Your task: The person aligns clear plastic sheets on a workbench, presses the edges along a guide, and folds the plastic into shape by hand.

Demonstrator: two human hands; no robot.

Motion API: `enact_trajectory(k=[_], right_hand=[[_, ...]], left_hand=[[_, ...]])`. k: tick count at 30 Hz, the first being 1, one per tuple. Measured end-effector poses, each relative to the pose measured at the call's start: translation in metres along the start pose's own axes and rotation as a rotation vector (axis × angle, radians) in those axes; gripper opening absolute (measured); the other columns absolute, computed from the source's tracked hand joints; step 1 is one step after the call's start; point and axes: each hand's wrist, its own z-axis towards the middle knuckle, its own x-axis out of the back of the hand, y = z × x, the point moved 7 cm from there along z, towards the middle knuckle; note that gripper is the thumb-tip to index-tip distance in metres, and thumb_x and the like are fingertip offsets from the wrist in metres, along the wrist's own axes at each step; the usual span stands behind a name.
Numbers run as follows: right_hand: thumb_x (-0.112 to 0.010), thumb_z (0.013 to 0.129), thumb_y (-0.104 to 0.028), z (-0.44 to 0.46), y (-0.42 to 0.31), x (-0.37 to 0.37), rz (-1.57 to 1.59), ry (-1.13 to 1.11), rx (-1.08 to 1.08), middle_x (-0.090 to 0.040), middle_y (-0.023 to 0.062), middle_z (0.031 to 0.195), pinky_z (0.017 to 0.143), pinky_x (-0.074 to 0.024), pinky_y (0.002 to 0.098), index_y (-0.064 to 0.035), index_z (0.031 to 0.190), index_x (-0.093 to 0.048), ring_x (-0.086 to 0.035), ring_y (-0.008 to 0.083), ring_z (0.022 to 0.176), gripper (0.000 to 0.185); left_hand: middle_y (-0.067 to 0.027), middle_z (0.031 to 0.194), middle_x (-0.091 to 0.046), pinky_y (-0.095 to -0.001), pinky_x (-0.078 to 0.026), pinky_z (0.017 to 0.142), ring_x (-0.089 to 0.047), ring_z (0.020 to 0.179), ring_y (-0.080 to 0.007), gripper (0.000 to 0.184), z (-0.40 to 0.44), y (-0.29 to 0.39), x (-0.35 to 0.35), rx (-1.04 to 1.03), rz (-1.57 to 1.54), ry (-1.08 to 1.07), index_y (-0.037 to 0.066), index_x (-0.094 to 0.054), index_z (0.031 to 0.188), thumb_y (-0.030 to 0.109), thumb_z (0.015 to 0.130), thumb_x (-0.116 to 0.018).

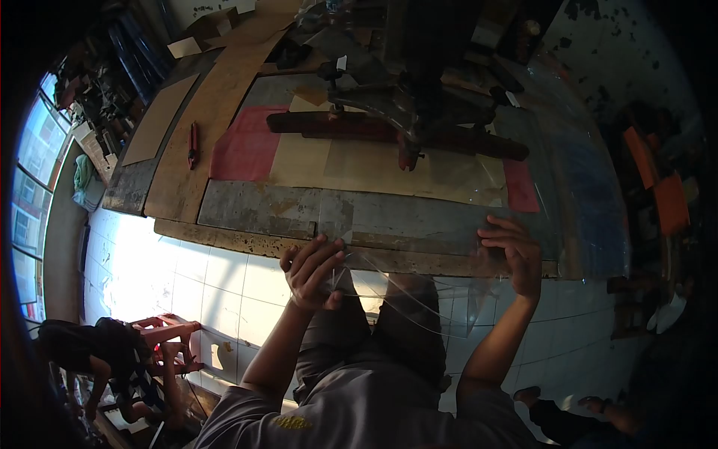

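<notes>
A clear plastic sheet [419, 293], bent and hard to see apart from its shiny edges, spans the space between my hands in front of the bench edge. My left hand [313, 273] is closed on its left end, fingers curled at the front of the bench. At the sheet's right end, my right hand [517, 254] grips it with fingers pointing left over the metal plate; the exact contact is hard to make out. Beyond the hands, a press with a long dark bar [449, 142] stands over a pale yellow sheet [366, 168] with red pieces [247, 142] at its ends.
A red cutter knife [194, 146] lies on the wooden board at left, near a cardboard piece [161, 120]. Plastic film [591, 194] covers the bench's right side. Another person [97, 359] is at lower left by a red stool [168, 333]; someone's feet [527, 395] show at lower right.
</notes>
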Motion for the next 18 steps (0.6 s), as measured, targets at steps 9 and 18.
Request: enact_trajectory(k=[9, 18], right_hand=[[-0.050, 0.105, -0.047, 0.0013, -0.0024, 0.0003, -0.006, 0.002, 0.005, -0.080, 0.0119, 0.108, 0.113, -0.0379, 0.0489, -0.0030, 0.096, -0.081, -0.066, 0.0339, 0.126, 0.055], [-0.049, 0.105, -0.049, 0.0010, -0.0014, 0.0002, -0.001, -0.003, -0.009, -0.080, 0.0109, 0.109, 0.116, -0.0351, 0.0497, -0.0033, 0.097, -0.081, -0.065, 0.0330, 0.128, 0.056]], left_hand=[[-0.0031, 0.120, -0.078, -0.0406, -0.025, 0.117, -0.067, 0.124, -0.0243, 0.063, 0.0003, -0.0001, 0.0000, 0.005, -0.002, -0.006, 0.014, -0.076, 0.116, 0.063, 0.100, -0.040], [-0.0039, 0.119, -0.078, -0.0409, -0.025, 0.118, -0.068, 0.123, -0.0248, 0.063, 0.0016, 0.0008, 0.0011, -0.002, -0.009, -0.002, 0.013, -0.076, 0.117, 0.062, 0.100, -0.040]])
